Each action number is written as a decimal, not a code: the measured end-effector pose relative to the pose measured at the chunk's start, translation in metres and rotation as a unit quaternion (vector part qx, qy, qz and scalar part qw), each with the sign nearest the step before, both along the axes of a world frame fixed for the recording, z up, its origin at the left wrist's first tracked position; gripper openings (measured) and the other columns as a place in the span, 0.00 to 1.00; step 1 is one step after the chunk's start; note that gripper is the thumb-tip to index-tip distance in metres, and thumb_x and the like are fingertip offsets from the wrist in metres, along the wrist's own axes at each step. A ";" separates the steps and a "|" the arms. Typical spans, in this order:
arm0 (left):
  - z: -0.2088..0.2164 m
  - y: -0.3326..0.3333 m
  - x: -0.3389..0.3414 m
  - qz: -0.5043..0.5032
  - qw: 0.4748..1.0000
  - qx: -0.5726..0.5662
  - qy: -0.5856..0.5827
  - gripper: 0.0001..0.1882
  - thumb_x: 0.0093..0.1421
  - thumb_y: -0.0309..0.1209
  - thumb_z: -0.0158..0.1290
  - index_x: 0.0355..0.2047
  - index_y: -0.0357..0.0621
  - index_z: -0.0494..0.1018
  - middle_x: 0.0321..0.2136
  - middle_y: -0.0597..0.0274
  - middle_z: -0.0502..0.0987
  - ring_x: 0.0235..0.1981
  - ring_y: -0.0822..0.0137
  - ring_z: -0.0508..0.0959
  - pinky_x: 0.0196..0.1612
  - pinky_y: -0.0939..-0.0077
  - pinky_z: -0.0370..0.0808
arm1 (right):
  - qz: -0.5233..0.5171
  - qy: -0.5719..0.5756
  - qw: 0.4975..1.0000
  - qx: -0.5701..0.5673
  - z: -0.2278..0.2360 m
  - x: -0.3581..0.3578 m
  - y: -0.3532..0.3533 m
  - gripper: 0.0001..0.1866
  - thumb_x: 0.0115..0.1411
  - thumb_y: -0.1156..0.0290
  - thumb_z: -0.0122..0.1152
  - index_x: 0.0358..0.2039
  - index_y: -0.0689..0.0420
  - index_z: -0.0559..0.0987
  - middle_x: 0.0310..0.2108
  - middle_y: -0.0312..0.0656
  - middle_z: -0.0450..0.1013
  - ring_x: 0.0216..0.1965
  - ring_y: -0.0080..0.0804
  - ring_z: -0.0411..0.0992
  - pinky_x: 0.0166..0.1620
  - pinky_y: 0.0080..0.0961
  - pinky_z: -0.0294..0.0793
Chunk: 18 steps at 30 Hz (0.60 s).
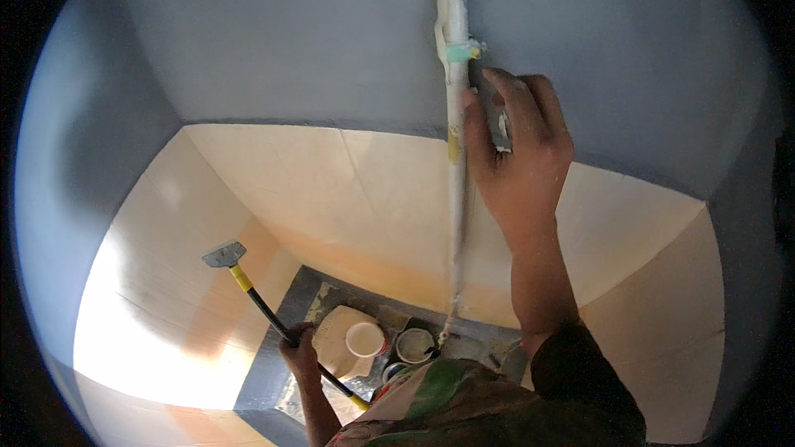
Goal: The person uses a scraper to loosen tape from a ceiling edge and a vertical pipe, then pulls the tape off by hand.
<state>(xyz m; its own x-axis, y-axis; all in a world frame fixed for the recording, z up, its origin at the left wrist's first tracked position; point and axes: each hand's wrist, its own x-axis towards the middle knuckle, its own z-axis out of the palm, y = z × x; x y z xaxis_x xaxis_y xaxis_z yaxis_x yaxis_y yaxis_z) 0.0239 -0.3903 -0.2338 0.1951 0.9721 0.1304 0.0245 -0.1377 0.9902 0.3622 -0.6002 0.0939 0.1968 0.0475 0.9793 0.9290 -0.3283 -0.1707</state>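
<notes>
Low on the left, my left hand (303, 354) is closed round the black pole of a long-handled scraper (267, 311). The tool leans up to the left, with yellow sections and a flat grey head (224, 254). My right hand (525, 128) is raised at the grey upper wall, right beside a white vertical pipe (456, 108). Its thumb is along the pipe and its curved fingers stand apart from the thumb. White bits show in the gap between them; whether these are on the wall or loose, I cannot tell. A pale green band (460, 51) wraps the pipe just above.
The lower walls (331, 174) are cream with orange patches, and bright light falls on the left one. Down on the floor stand a white bucket (365, 339) on a beige sheet (331, 338) and a round tub (414, 346) beside it. The pipe runs down to floor level.
</notes>
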 end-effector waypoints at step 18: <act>-0.021 0.018 -0.014 -0.035 0.997 -0.066 -0.015 0.05 0.57 0.18 0.58 0.33 0.33 0.81 0.33 0.54 0.84 0.36 0.65 0.83 0.45 0.70 0.77 | -0.077 -0.053 0.987 0.132 -0.007 -0.036 0.090 0.11 0.58 0.77 0.69 0.39 0.56 0.76 0.29 0.40 0.73 0.22 0.32 0.76 0.24 0.29 0.77</act>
